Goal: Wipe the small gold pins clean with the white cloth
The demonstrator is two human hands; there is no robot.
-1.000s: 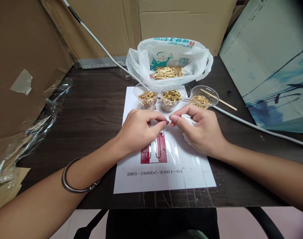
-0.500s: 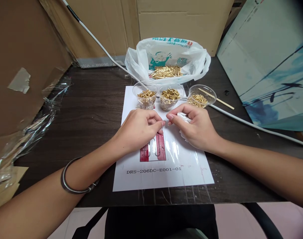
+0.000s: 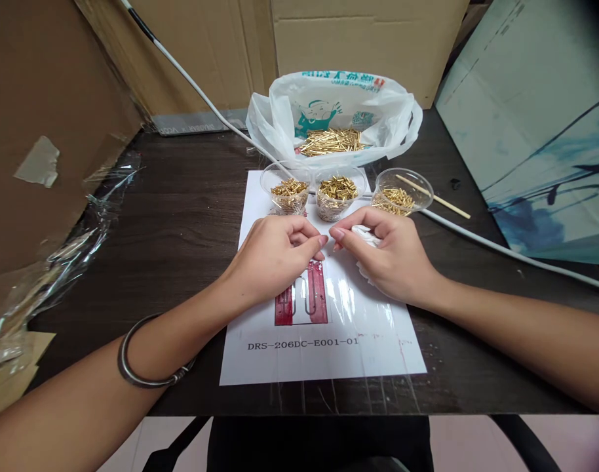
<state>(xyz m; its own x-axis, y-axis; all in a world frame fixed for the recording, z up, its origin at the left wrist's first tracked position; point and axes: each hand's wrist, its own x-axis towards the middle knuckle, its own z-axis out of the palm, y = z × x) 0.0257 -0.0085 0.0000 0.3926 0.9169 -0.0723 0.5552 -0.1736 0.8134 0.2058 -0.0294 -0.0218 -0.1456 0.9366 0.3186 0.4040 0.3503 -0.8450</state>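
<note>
Over the printed sheet (image 3: pixel 250 364), my left hand (image 3: pixel 278 252) is closed in a pinch, its thumb against the fingers; whatever lies between the tips is too small or hidden. Facing it, a few centimetres apart, my right hand (image 3: pixel 390 252) also pinches with thumb and forefinger. A crumpled white tissue (image 3: pixel 366 236) is tucked in that right palm. Just beyond the hands stand three clear plastic cups of small brass-coloured metal parts: the left cup (image 3: pixel 288 190), the middle cup (image 3: pixel 337 190) and the right cup (image 3: pixel 396 198). The sheet's red-and-white picture (image 3: pixel 309 301) is partly covered by my left hand.
A white plastic bag (image 3: pixel 274 124) behind the cups holds many longer brass-coloured pins (image 3: pixel 331 141). One wooden stick (image 3: pixel 449 204) lies by the right cup. The white cable (image 3: pixel 516 252) crosses the dark table (image 3: pixel 181 216). Cardboard (image 3: pixel 368 39) walls the back, with panels at both sides.
The view has shifted slightly, and the paper's front edge appears lower. Both hands keep nearly the same pinched pose, tips close together.
</note>
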